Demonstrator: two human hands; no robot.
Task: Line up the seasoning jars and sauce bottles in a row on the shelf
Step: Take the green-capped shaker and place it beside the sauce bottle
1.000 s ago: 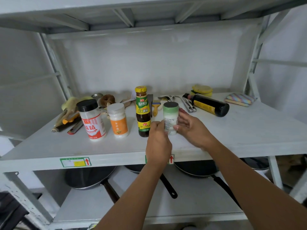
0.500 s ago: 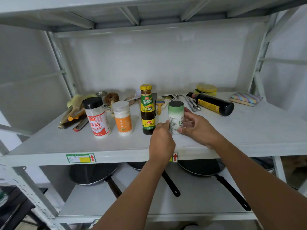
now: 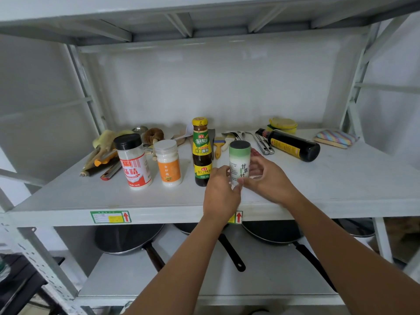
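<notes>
Both hands gripped the green jar (image 3: 239,163) near the shelf's (image 3: 341,187) front edge: left hand (image 3: 221,194) at its base, right hand (image 3: 267,178) around its side. It stood upright, probably resting on the shelf, beside the sauce bottle (image 3: 201,153).

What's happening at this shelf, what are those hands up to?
A person is lining up seasonings on a shelf. Both hands, left and right, hold a green-topped jar at the right end of a row: a black-capped jar, an orange-labelled jar and a yellow-capped sauce bottle. A dark bottle lies on its side farther right.
</notes>
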